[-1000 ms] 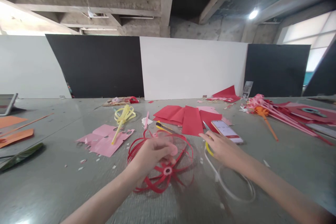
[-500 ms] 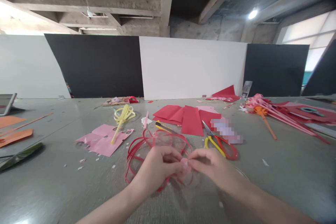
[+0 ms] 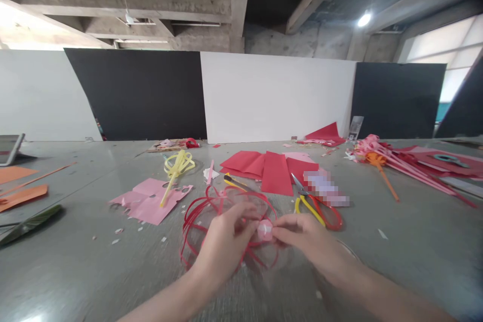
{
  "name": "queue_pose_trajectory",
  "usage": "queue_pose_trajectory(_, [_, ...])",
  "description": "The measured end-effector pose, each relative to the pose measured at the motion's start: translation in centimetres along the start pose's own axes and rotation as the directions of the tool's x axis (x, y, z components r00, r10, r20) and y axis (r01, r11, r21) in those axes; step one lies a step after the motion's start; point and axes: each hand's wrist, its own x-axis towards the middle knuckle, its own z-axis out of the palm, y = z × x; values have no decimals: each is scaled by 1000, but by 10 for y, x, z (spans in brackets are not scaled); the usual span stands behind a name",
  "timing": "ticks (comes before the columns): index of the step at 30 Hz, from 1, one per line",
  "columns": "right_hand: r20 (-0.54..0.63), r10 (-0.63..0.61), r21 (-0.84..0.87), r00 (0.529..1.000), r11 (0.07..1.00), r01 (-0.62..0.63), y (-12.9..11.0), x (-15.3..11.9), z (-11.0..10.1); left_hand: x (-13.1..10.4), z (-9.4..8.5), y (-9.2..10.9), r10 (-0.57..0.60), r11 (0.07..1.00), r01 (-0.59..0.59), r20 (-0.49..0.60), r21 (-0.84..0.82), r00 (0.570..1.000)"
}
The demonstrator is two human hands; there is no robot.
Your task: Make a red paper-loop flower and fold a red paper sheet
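Between my hands is a small round piece of pink paper (image 3: 264,230) with a whitish, shiny patch in its middle. My right hand (image 3: 304,236) pinches its right edge between thumb and forefinger. My left hand (image 3: 226,234) has its fingers curled together right at the disc's left edge; whether its fingertips grip the disc or something small is hidden. Beneath and behind the left hand lies a loose ring of thin red strips (image 3: 192,211), looped on the grey table.
Scissors (image 3: 315,206) with red and yellow handles lie beyond my right hand, near red paper sheets (image 3: 277,173) and a yellow cutter (image 3: 236,181). To the left are cut pink paper (image 3: 151,201), a yellow looped paper piece (image 3: 179,166) and scraps. Pink strips (image 3: 403,163) lie far right.
The left fingers have lifted and opened slightly away from the pink disc, so more of it shows. The disc now faces up more plainly in my right hand, which has barely moved.
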Motion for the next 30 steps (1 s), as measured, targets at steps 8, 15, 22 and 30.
queue_pose_trajectory(8, [-62,-168,-209,984,966,152,3,-3,2,-19,10,0,444,683,-374,50,628,895])
queue_pose_trajectory(15, [-78,-255,-403,964,892,203,-1,-10,6,-16,11,-3,374,846,-329,-28,420,927])
queue_pose_trajectory(22, [-58,-320,-473,946,843,256,1,-9,7,-14,14,-4,276,894,-244,-32,375,961])
queue_pose_trajectory(30, [-55,-371,-508,927,810,294,6,-10,8,-15,14,-5,246,898,-215,-33,383,969])
